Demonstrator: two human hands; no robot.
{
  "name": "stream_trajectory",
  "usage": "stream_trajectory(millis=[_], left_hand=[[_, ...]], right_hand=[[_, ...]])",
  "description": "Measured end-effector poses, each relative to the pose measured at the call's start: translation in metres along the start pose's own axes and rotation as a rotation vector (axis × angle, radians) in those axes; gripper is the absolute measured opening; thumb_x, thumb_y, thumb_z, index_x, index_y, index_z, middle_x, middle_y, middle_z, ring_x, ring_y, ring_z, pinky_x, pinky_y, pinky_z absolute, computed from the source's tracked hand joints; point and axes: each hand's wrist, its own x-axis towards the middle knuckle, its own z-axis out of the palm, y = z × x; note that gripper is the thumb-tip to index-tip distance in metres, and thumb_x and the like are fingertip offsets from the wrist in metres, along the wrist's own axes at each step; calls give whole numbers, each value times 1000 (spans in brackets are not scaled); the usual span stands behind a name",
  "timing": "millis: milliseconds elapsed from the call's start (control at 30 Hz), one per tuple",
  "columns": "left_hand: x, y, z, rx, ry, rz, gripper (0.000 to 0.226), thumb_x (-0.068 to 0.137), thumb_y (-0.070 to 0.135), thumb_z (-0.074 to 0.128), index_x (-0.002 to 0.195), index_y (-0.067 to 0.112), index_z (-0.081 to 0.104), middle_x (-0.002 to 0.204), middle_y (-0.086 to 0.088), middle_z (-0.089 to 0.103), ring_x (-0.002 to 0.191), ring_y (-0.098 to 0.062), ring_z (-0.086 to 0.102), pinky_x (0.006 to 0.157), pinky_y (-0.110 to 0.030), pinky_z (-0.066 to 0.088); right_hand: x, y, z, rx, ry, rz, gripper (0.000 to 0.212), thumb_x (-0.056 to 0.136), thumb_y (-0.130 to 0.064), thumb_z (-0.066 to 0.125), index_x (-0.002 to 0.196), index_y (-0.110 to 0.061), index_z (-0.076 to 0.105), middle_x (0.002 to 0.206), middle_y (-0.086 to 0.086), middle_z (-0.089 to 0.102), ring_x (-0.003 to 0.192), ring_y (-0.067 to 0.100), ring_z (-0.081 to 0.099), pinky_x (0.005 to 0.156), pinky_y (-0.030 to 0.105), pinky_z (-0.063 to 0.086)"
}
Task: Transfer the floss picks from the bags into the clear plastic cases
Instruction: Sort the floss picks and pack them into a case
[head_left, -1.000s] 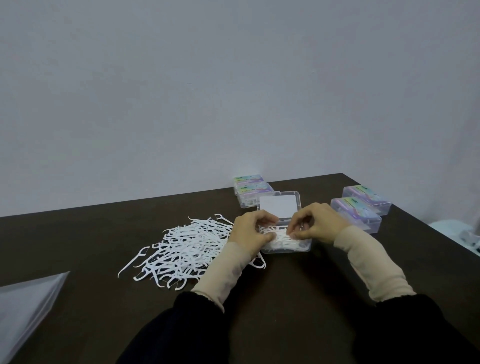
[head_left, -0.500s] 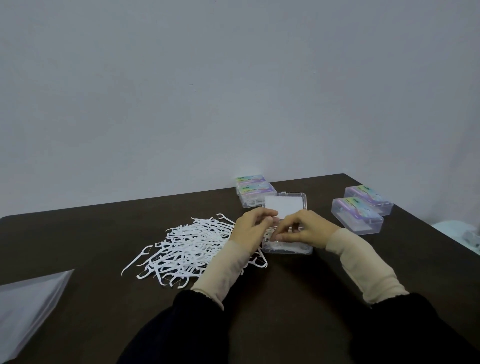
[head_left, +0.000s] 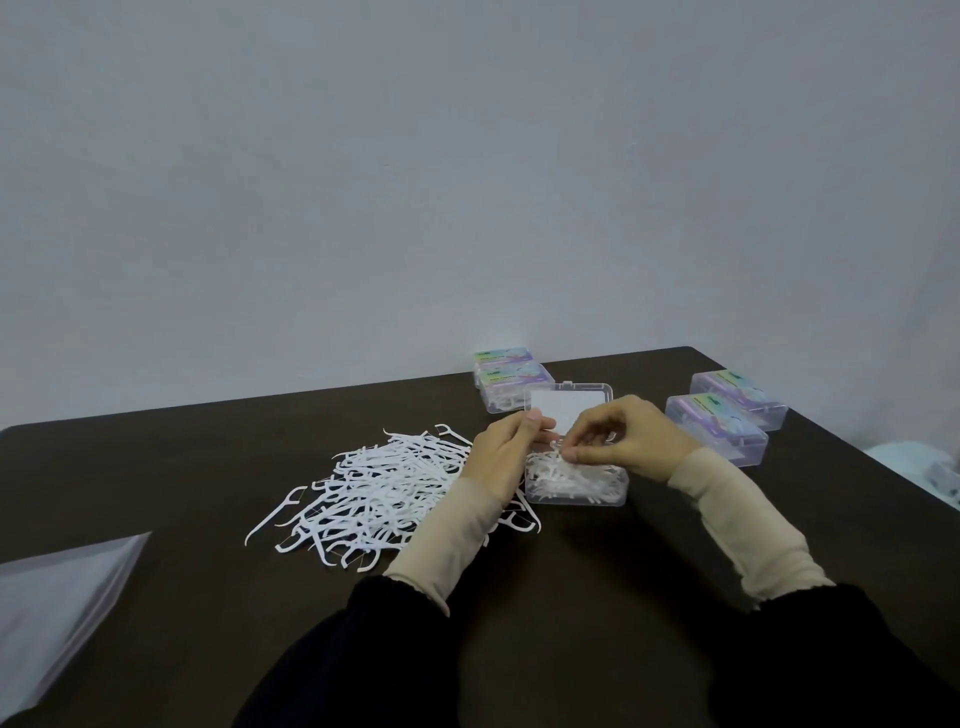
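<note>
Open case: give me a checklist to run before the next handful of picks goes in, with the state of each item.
1. Lid of the open case folded back, clear of the tray: ok.
2. Room left in the tray: ok, picks lie low in it.
3. Right hand free: not ok, its fingertips pinch picks over the tray.
4. Left hand free: cannot tell, it rests at the tray's left edge.
5. Loose picks within reach: ok, piled just left of the case.
6. Closed cases out of the way: ok, set apart behind and to the right.
</note>
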Motion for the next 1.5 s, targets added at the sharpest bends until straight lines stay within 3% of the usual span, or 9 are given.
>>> stream_trajectory(millis=[133,233,400,467,700,933,1067,1200,1500], left_hand=[[0,1,-1,14,2,-10,37,84,49,39,89,25,66,100,-5,68,102,-20,62,97,-36,45],[-2,3,-2,55,-16,12,26,98,25,44,98,13,66,97,-5,66,99,-20,62,95,-32,44],[-2,2,-3,127,-38,60,22,90,-1,48,104,3,65,98,-4,64,95,-15,60,87,-18,44],[-1,2,-4,164,-42,75,24,91,0,46,103,4,66,97,-3,64,93,-13,58,83,-15,43],[1,-2,-4,72,-1,55,31,98,14,40,82,20,66,88,1,65,97,-23,61,95,-39,46],[0,2,-1,-72,16,-1,38,101,24,32,80,15,62,81,0,66,71,1,64,75,-12,48],[2,2,-1,-83,37,-45,43,101,30,31,87,11,66,88,-8,67,88,-17,65,87,-24,47],[2,3,1,-128,40,-46,45,101,27,31,99,-4,64,83,-8,65,65,2,63,63,-7,45],[-14,21,-20,68,63,160,21,96,7,44,97,6,65,85,-5,68,74,5,62,74,-5,43]], right_hand=[[1,2,0,10,32,5,13,75,-20,75,76,-32,70,83,-1,71,84,20,62,74,21,46],[1,3,2,-60,-11,16,14,77,-19,73,79,-31,69,83,-7,70,84,13,60,71,9,43],[2,2,4,-135,32,-4,11,81,-17,70,82,-28,70,81,-12,63,77,4,53,66,5,38],[2,2,4,-136,85,-21,8,81,-16,69,84,-23,73,79,-10,64,72,2,52,65,3,37],[4,-2,8,-98,187,-70,7,83,-17,67,86,-18,73,81,-6,67,70,3,53,66,4,38],[6,-6,9,161,288,-112,16,83,-13,65,81,-29,68,83,-9,69,75,7,58,73,20,44],[7,1,10,-131,193,-36,8,83,-16,67,87,-19,73,82,-4,68,72,7,56,69,9,41],[7,8,14,-371,34,39,12,81,-24,68,91,-25,74,84,-10,65,82,12,59,88,30,43],[4,-5,20,-245,133,-49,9,81,-16,68,87,-20,73,81,-8,67,74,1,56,69,9,39]])
